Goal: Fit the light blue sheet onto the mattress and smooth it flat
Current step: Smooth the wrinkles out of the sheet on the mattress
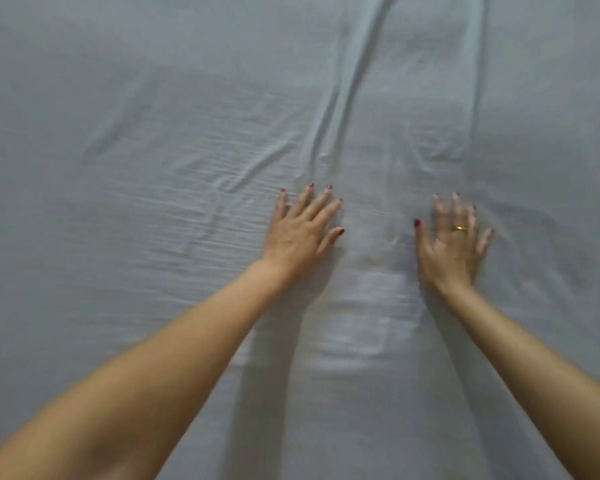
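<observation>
The light blue sheet (153,168) fills the whole view, spread over the mattress, which is hidden beneath it. My left hand (300,233) lies palm down on the sheet near the middle, fingers spread and pointing away from me. My right hand (452,242) rests flat a short way to its right, fingers apart, a gold ring on one finger. Both hands hold nothing. A long raised fold (343,98) runs from just beyond my left fingertips up to the top edge. Fine ripples (201,188) cross the cloth left of my left hand.
A second long crease (478,64) runs up the sheet beyond my right hand. Small puckers (437,150) gather just ahead of that hand. No bed edge, wall or other object is in view.
</observation>
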